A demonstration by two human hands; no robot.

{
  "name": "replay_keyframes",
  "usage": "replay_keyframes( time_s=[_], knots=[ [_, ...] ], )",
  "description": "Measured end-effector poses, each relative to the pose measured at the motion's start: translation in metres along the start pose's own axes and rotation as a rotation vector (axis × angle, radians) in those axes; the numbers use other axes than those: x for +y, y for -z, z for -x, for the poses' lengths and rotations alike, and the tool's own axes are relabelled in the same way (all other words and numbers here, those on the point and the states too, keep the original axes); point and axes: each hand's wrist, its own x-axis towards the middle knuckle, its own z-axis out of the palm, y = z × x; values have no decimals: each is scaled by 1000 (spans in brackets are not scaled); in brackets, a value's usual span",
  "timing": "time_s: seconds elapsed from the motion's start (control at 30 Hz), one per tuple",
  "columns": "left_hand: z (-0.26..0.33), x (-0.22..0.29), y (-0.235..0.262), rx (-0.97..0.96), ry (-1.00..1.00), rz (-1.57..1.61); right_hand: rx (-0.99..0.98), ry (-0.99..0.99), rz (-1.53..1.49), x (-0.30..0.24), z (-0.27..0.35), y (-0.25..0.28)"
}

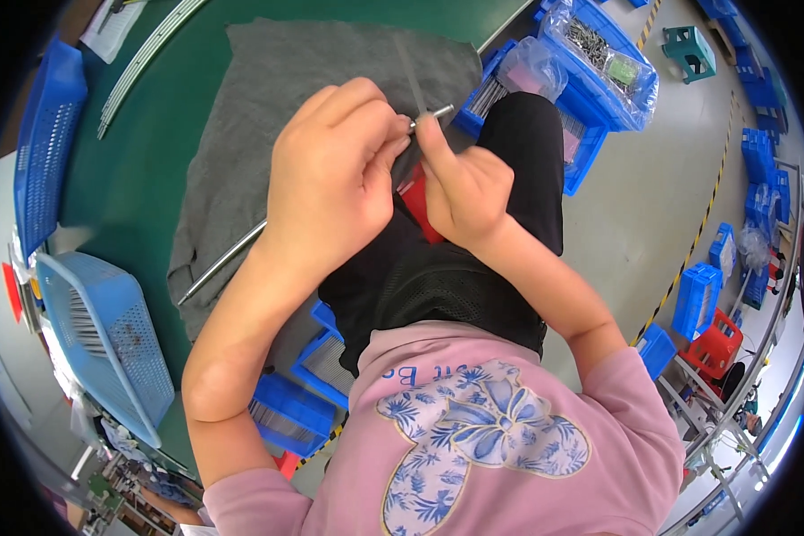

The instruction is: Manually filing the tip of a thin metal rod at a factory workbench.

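My left hand (335, 165) is closed, thumb and fingertips pinching a slim shiny metal rod (443, 111), whose end pokes out to the right. My right hand (464, 188) is closed against the same spot, its thumb on a thin, flat, greyish strip (409, 71) that crosses the rod and points away from me; it is slightly blurred. Below the right hand shows something red (417, 204); whether it belongs to the strip I cannot tell. Another length of metal rod (223, 261) comes out from behind my left forearm; whether it is the same rod is hidden.
A dark grey cloth (268, 80) covers part of the green table (116, 192). Long metal strips (143, 62) lie at the far left. Blue baskets (129, 322) stand left. At the right are blue bins (590, 152), bagged small metal parts (590, 45) and a green stool (688, 54).
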Motion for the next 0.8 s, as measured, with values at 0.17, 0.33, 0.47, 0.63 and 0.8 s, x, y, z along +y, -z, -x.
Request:
replay_keyframes(
  time_s=[0.17,0.33,0.47,0.63,0.8],
  knots=[
    [-2,-2,0,-34,-9,1,-9,33,16,11,26,3],
    [-1,-1,0,-25,8,23,16,-4,-3,6,28,-6],
    [-3,0,-2,-34,1,20,17,-1,-13,9,16,-3],
    [-1,-2,0,-25,14,12,-4,-20,23,-1,13,3],
    [1,-2,2,-27,19,-23,-152,7,-28,10,64,46]
  ],
)
